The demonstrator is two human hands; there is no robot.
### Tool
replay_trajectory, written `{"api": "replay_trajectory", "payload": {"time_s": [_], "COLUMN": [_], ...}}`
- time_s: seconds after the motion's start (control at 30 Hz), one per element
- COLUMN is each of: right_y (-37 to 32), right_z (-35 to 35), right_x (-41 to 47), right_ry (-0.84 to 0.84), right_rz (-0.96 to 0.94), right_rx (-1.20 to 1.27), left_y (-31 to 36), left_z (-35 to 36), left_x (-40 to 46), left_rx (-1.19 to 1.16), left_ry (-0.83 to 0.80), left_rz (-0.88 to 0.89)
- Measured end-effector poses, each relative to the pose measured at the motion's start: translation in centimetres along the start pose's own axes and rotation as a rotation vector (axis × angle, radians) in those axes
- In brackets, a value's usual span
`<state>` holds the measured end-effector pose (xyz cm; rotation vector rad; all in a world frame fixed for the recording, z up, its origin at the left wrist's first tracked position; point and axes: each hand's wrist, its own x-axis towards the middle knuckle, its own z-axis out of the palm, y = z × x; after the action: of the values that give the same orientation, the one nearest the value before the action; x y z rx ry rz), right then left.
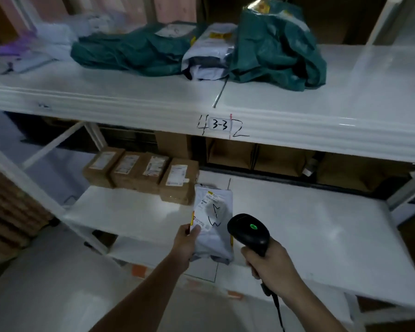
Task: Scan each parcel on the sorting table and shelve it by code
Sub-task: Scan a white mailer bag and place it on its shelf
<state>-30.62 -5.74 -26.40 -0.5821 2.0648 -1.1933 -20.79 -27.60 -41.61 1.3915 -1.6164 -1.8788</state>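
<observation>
Your left hand (186,245) pinches the grey plastic mailer parcel (213,226) over the lower white shelf (297,226), while your right hand (268,262) grips the black handheld scanner (249,232) beside that parcel.

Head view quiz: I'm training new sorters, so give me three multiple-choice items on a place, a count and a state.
1. Where do the brown boxes stand?
A. lower shelf, left
B. upper shelf
C. floor

2. How many brown boxes form that row?
A. two
B. four
C. six

3. What does the left hand hold?
A. nothing
B. a green bag
C. the white parcel

Key: 1 A, they sit beneath the shelf edge marked 3-3; 2 B, four labelled tops show; 3 C, its thumb pinches the parcel's label while the right hand grips the scanner.
</observation>
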Motion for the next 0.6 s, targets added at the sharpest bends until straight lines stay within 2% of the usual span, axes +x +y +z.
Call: {"api": "replay_trajectory", "payload": {"time_s": [0.1,0.23,0.4,0.53,0.6], "right_y": [-0.4,-1.1,-1.1,-0.8,-0.7], "right_z": [2.7,5.9,8.5,9.8,10.3], "right_x": [1.4,2.9,4.4,5.1,5.2], "right_ry": [0.05,0.117,0.208,0.245,0.258], "right_rz": [0.058,0.14,0.203,0.22,0.221], "right_rx": [0.031,0.073,0.134,0.151,0.152], "left_y": [-0.1,0.4,0.3,-0.5,-0.7], "left_z": [-1.0,-2.1,-1.9,-1.4,-1.5], "left_x": [4.3,8.5,12.4,15.5,16.4], "left_rx": [0.068,0.155,-0.012,0.211,0.243], "left_ry": [-0.042,0.02,0.006,0.015,-0.013], "left_rz": [-0.046,-0.057,-0.288,-0.198,-0.19]}}
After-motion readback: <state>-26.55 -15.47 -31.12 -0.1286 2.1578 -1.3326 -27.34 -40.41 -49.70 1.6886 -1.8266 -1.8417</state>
